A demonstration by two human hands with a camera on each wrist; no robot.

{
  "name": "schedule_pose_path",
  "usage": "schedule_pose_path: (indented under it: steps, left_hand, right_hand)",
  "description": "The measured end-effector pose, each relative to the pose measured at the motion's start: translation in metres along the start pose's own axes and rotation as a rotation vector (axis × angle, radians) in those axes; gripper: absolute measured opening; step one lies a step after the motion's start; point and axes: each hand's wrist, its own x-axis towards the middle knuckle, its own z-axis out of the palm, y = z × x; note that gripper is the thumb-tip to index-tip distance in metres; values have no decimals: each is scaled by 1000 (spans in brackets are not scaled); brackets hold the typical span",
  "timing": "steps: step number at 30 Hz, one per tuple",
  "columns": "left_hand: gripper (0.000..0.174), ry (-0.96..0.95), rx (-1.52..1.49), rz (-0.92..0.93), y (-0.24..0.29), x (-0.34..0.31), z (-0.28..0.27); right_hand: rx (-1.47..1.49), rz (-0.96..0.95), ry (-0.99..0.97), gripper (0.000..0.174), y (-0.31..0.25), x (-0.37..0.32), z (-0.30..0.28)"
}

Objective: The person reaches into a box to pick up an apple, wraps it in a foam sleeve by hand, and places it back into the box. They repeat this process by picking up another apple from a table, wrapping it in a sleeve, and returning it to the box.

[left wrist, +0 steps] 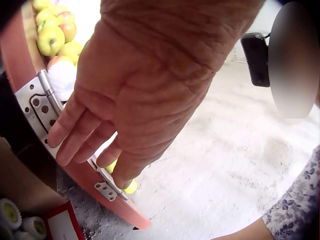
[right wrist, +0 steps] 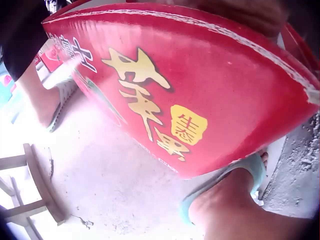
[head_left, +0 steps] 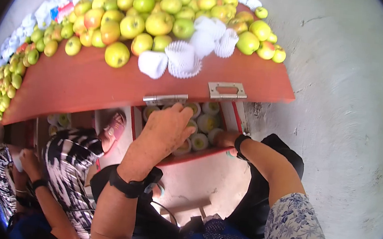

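My left hand (head_left: 164,128) is over the red box of net-wrapped apples (head_left: 206,122), below the hinged edge of the red-brown table (head_left: 87,79). In the left wrist view the fingers of this hand (left wrist: 145,90) extend loosely beside the metal hinge (left wrist: 42,107), the palm holding nothing. My right hand (head_left: 227,139) lies at the box's right side beside the wrapped apples, its fingertips hidden. The right wrist view has the red box wall (right wrist: 200,70) with yellow lettering, and a dark, blurred part of the hand (right wrist: 245,15) above its rim.
Loose yellow-green apples (head_left: 131,25) and white foam nets (head_left: 182,59) cover much of the tabletop. Another person's hands (head_left: 30,165) and patterned trousers (head_left: 71,162) are at left. A grey wall (head_left: 343,113) stands at right; a wooden stool (right wrist: 40,185) is on the floor.
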Motion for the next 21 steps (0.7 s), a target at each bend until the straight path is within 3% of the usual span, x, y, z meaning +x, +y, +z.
schedule_pose_path:
  steps: [2,5,8,9,13,16,18,19,21]
  left_hand:
    - [24,-15,20,-14,1,-1,-1]
    - [23,-73,52,-50,-2,-1,1]
    - [22,-106,20,-40,1,1,-7]
    - [21,-81,-22,-30,-1,1,-6]
    - [20,-65,-14,-83,-9,7,-12]
    - [20,53,-67,-149,-23,7,-25]
    - [19,211,-76,-267,-29,7,-31]
    - [20,235,-69,-334,-32,9,-31]
    - [21,309,-72,-401,-37,15,-25]
  right_hand:
    - [-32,8,-127,37,1,14,1]
    - [-120,-49,-128,35,-5,15,-13]
    - [-106,44,-36,33,-44,-31,-53]
    - [-84,-63,3,31,-41,-26,-53]
    - [36,-148,14,30,-98,-98,-113]
    - [164,-225,165,26,-118,-125,-139]
    - [353,-603,326,20,-113,-127,-160]
    - [349,-612,328,20,-113,-131,-171]
    - [647,-572,561,15,-115,-138,-189]
